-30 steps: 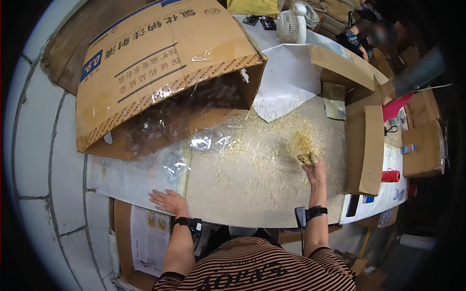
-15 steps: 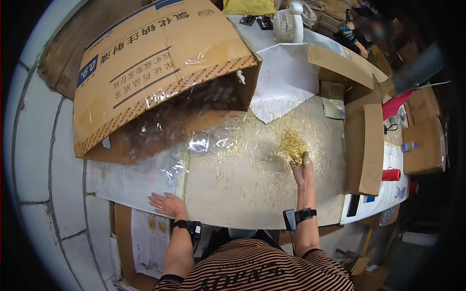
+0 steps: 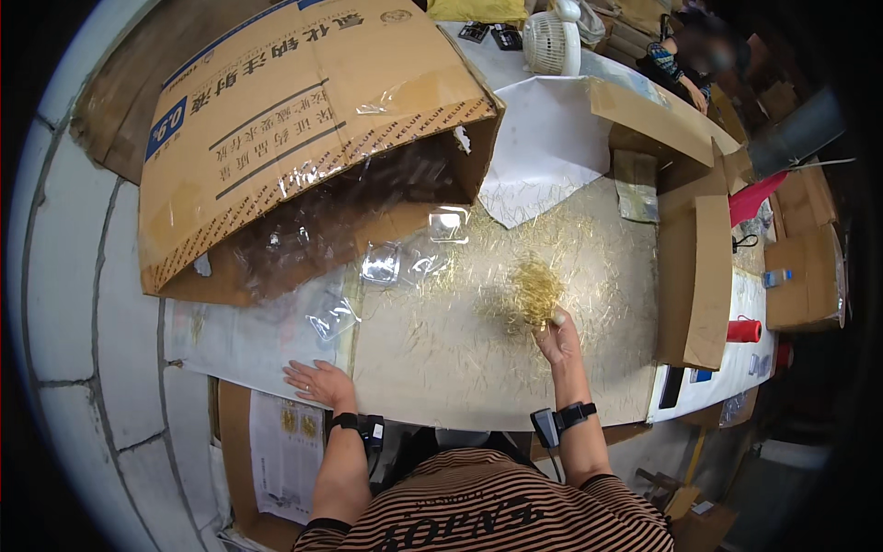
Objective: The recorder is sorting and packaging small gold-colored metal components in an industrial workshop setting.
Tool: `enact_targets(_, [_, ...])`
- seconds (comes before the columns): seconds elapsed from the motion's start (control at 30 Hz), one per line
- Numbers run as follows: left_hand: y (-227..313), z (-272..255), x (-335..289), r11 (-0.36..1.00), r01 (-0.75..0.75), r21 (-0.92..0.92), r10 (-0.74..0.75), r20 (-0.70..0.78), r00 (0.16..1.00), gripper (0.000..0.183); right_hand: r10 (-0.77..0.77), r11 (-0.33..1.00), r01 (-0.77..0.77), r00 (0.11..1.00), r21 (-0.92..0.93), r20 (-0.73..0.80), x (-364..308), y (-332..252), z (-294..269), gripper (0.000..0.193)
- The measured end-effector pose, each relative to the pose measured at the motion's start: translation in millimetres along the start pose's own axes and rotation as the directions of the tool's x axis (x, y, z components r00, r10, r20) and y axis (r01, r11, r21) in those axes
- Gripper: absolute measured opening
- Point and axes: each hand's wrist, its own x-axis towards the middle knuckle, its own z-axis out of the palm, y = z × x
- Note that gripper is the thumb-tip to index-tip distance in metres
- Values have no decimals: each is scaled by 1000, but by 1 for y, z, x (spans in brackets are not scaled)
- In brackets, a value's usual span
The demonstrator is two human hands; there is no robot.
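My right hand (image 3: 556, 339) is closed on the lower end of a bunch of thin gold wire-like pieces (image 3: 535, 287), which fans out above the fingers. Many loose gold pieces of the same sort lie scattered over the beige table top (image 3: 432, 368) around and beyond it. At the near left edge of the table, my left hand (image 3: 317, 382) rests with fingers spread, holding nothing. Beyond that hand lie small clear plastic boxes (image 3: 380, 264) and a clear tray-like piece (image 3: 333, 317). Whether the gold pieces are pins or cut wire is too fine to tell.
A big cardboard box (image 3: 303, 120) lies on its side at the left, its open mouth full of clear plastic pieces. White paper (image 3: 543, 147) and cardboard walls (image 3: 694, 276) border the table. A fan (image 3: 550, 44) stands behind; another person's hand (image 3: 694, 95) shows far right.
My right hand has moved left and slightly nearer to me, carrying the gold bunch. A clear plastic box near the big box's mouth now shows more plainly. My left hand stays in place.
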Motion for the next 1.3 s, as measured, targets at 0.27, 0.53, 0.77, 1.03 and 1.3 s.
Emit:
enact_targets(0.27, [2, -6, -3, 1000, -4, 11, 4, -1, 1000, 57, 219, 975, -215, 973, -54, 76, -18, 29, 13, 29])
enact_targets(0.53, [3, -1, -2, 1000, -9, 16, 9, -11, 1000, 56, 304, 923, -276, 950, -267, 69, -21, 53, 12, 22])
enact_targets(0.77, [6, -4, -5, 999, 2, 36, -1, -19, 1000, 56, 273, 897, -226, 959, -379, 75, -23, 52, 28, 11])
enact_targets(1.03, [-7, 6, 1, 999, -12, 30, 13, -34, 999, 57, 33, 805, -19, 999, -593, 12, -14, 35, 27, 11])
enact_targets(1.3, [-2, 9, 3, 997, -13, 79, 16, -28, 999, 57, -319, 650, 179, 946, -738, -52, -7, -43, 12, 13])
